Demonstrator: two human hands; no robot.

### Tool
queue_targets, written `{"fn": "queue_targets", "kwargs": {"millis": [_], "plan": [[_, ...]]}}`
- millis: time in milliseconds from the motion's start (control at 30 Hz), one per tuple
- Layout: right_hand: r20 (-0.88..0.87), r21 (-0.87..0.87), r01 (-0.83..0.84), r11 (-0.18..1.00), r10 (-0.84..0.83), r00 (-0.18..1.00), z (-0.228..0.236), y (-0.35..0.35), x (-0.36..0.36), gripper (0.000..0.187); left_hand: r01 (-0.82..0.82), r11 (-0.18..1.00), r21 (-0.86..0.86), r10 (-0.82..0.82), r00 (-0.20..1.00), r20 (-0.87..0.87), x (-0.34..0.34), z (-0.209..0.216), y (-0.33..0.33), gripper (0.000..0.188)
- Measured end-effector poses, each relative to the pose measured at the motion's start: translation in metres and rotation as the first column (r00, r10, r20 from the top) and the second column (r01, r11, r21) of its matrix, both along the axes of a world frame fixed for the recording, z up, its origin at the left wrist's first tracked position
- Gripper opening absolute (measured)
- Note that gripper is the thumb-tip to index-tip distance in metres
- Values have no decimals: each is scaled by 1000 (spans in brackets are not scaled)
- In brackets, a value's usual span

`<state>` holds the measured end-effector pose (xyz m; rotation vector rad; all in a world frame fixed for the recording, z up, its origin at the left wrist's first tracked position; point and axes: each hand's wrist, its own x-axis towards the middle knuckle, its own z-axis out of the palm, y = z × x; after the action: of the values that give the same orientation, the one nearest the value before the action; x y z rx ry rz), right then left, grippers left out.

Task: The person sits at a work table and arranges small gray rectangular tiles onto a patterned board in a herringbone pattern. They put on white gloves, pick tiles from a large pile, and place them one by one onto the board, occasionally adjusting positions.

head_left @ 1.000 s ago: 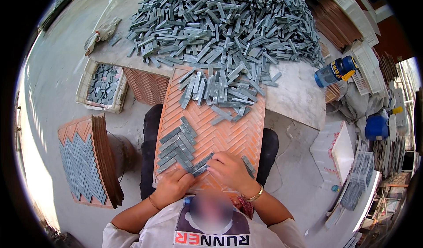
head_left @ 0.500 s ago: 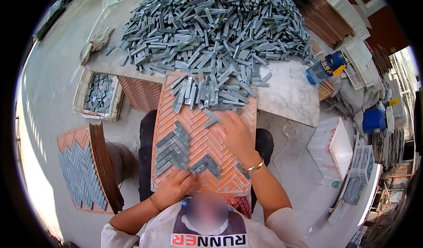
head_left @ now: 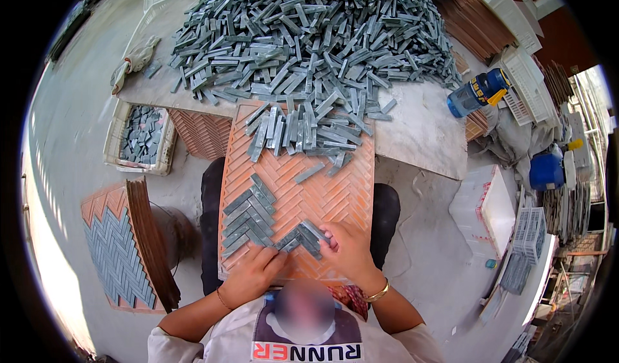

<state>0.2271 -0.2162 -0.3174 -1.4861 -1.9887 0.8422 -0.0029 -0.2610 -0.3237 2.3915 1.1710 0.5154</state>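
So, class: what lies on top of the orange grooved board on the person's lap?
On the orange board: loose grey strips at the far end and fitted grey strips near both hands. The hands cover some strips.

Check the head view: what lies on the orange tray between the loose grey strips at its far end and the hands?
Head view: one stray grey strip, then bare grooved orange tray, down to the laid herringbone strips that the left hand and right hand touch.

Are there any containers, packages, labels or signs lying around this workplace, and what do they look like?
Blue bottle: lying on the slab's right end, with a yellow label band.
Blue jug: on the floor further right, rounded.
White crate: left of the orange tray, rectangular, holding grey tiles.
No signs or screens show.
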Motion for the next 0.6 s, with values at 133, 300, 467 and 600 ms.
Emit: {"fn": "queue_targets", "kwargs": {"millis": [133,300,467,600], "plan": [[69,118,-20,993,12,998,-6,0,-2,28,19,999,35,-18,999,-29,-1,-3,-2,37],[44,89,-15,996,11,999,-3,4,-3,23,10,999,53,-9,1000,-22,5,-3,0,33],[-10,68,-15,998,16,1000,-3,6,-4,19,-101,995,22,96,985,144,4,6,4,26],[63,119,-19,993,12,998,-3,5,-6,18,-203,979,13,194,952,235,3,13,9,23]]}}
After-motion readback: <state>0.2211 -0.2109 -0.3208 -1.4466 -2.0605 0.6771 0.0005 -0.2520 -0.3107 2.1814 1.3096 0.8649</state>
